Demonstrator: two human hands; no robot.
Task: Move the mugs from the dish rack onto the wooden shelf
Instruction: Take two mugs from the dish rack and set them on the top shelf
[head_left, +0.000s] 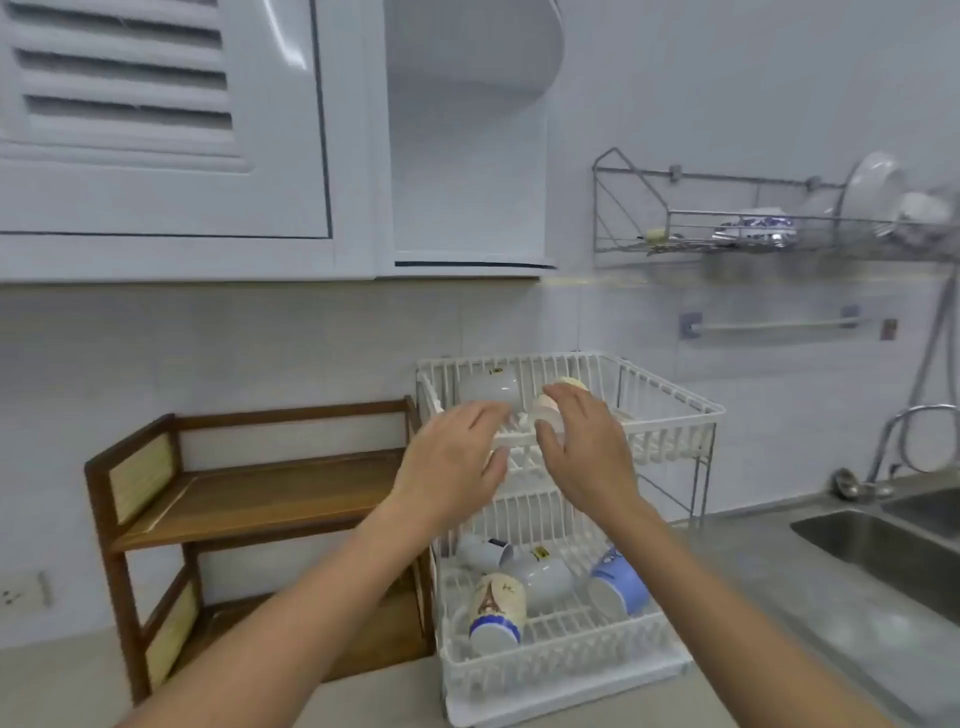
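Note:
A white two-tier dish rack (670, 395) stands on the counter. In its top tier lie a white mug (491, 389) and a cream mug (550, 410). My right hand (587, 447) curls around the cream mug, fingers over it. At the top tier's front edge, just left of the mugs, my left hand (457, 457) has its fingers spread and holds nothing. The bottom tier holds several mugs: a cream one with a blue base (496, 605), a white one (545, 577), a blue one (621, 579) and a small one (483, 551). The wooden shelf (260, 499) stands left of the rack, with nothing on it.
A steel sink (883, 551) with a tap (904, 436) lies to the right. A metal wall rack (753, 228) with plates hangs above it. White cabinets (171, 135) overhang the shelf. A towel bar (779, 325) is on the wall.

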